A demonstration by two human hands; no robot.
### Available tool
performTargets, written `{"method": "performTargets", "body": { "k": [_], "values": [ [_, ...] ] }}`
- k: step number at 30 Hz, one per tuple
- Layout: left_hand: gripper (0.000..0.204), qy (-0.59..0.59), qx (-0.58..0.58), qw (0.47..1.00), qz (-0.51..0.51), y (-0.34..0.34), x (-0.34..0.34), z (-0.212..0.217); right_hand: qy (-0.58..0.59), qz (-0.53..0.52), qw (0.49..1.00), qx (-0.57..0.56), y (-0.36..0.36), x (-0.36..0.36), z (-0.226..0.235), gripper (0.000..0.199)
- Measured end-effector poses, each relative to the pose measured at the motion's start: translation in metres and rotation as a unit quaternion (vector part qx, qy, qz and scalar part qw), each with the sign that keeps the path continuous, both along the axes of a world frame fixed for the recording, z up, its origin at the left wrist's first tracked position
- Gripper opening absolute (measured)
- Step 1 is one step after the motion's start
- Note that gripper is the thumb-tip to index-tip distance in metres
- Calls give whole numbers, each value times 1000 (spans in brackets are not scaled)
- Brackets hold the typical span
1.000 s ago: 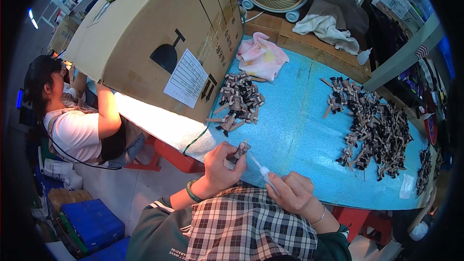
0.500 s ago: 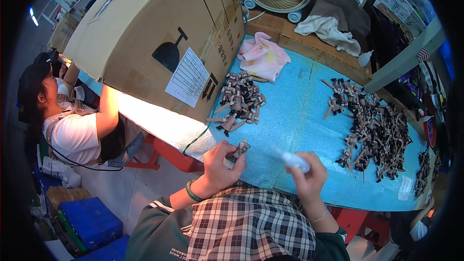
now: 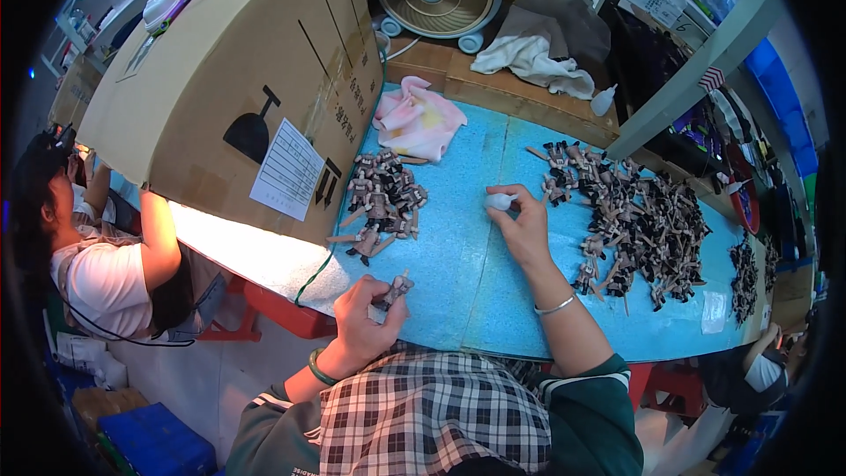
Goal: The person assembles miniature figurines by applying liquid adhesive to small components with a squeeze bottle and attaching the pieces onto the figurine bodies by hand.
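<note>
**Head cam: figurine in L pinch, white bottle in R**

L hand (image 3: pixel 366 322): thumb + fingertips pinching one small brownish figurine (image 3: pixel 394 291) by its body, pale tip poking up past the fingers, just over the near table edge. R hand (image 3: pixel 527 227): thumb + fingers closed round a small white bottle (image 3: pixel 500 202), well apart from the figurine. Nozzle direction: can't tell from my feed. Height over table also unclear.

Outward: small heap of figurines (image 3: pixel 381 198) beyond L hand, next to the big cardboard box (image 3: pixel 220 115). Pink cloth (image 3: pixel 419 119) behind that heap. Much larger heap (image 3: pixel 639 225) to R of R hand, on the blue tabletop (image 3: pixel 445 286). Second white bottle (image 3: pixel 604 102) farther back, by the metal post.

Risks (my judgement): figurine is tiny and held by the tips only, so a slack or off-centre pinch could drop it, maybe over the near edge into the plaid apron (image 3: pixel 436 410). Too hard a squeeze on R bottle, nozzle down, could put liquid (if any) on the tabletop. R forearm swung outward could brush the large heap and scatter pcs.
</note>
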State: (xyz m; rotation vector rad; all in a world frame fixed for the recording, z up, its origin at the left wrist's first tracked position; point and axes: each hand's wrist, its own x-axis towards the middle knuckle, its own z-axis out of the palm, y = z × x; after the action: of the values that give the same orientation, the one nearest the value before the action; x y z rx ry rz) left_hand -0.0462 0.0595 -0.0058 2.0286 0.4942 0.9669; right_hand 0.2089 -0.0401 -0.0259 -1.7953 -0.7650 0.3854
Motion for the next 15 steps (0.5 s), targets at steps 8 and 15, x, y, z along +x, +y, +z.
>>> {"method": "performTargets", "body": {
  "k": [8,15],
  "values": [
    [21,4,13,1000,-24,0,1,2,-243,-68,965,-77,-17,-15,8,27],
    [25,22,7,994,-103,-2,4,2,33,168,984,40,-31,-92,47,29]
  ]
}}
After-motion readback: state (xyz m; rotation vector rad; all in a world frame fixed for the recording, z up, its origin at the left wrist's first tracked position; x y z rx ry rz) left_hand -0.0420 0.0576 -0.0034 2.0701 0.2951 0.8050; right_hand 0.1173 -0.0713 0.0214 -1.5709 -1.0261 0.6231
